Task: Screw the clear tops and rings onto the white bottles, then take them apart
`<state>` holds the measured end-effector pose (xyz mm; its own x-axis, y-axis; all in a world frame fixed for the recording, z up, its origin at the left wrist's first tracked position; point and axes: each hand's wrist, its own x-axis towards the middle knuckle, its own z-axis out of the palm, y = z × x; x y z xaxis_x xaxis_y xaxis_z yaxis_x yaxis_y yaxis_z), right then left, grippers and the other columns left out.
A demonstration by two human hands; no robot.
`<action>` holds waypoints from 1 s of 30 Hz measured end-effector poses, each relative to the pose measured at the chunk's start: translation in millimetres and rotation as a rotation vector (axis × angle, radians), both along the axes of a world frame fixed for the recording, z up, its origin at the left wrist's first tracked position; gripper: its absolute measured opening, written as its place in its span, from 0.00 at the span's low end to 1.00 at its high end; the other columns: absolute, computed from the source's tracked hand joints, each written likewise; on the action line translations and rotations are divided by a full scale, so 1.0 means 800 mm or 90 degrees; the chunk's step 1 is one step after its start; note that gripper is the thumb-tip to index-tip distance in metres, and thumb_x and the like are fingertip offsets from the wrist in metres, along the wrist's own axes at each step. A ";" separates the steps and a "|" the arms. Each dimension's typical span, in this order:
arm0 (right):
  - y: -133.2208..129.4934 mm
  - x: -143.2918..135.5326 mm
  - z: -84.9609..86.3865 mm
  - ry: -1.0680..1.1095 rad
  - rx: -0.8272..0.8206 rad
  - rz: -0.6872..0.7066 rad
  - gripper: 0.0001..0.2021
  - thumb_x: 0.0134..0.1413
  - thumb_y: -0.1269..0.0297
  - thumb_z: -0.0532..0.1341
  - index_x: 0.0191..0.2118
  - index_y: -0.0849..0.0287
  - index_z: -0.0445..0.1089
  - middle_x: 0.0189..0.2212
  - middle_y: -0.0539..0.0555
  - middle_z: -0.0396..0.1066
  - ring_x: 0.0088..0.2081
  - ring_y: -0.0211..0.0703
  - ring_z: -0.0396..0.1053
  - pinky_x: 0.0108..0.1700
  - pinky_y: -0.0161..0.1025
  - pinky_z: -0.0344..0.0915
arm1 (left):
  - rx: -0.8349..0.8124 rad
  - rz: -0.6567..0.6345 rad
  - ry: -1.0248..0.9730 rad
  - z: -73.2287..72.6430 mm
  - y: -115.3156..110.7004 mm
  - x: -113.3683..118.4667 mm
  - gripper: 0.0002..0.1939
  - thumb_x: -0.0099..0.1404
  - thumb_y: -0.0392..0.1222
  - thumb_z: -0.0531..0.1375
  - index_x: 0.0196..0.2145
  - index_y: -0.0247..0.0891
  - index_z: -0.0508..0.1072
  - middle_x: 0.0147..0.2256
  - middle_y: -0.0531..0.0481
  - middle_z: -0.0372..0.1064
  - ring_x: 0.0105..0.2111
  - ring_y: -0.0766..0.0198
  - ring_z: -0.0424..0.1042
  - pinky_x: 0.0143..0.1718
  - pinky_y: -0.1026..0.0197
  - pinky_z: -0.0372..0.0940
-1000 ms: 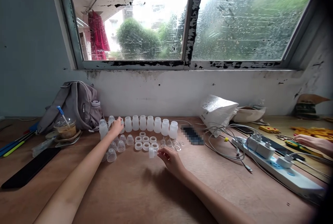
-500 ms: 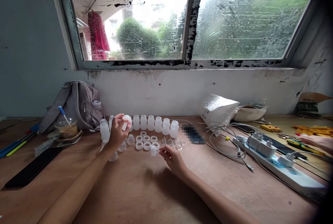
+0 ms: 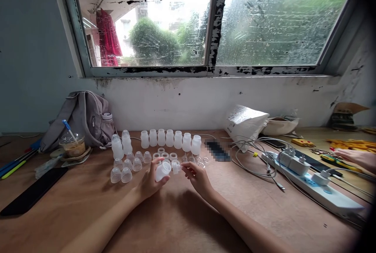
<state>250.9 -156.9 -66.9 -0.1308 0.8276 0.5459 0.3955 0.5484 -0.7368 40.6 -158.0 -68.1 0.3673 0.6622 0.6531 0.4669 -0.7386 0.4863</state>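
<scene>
The bottle (image 3: 162, 170) tilts in the left hand's (image 3: 150, 181) curled fingers; the right hand's (image 3: 197, 177) pinch a clear fitting (image 3: 176, 167).

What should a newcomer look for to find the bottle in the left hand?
Below the big window, find the brown table and its back row of frosted bottles. Nearer the camera, in the left hand, is the held bottle, frosted and open-mouthed. Unlike the upright row, it tilts, its mouth toward the clear ridged piece in the right hand.
</scene>
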 end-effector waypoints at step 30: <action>-0.007 0.002 0.008 -0.148 0.017 0.060 0.14 0.56 0.58 0.50 0.23 0.58 0.57 0.18 0.46 0.56 0.20 0.33 0.53 0.23 0.32 0.49 | 0.074 0.027 0.199 -0.004 -0.001 -0.011 0.23 0.54 0.50 0.59 0.47 0.42 0.62 0.40 0.46 0.67 0.40 0.56 0.67 0.39 0.56 0.64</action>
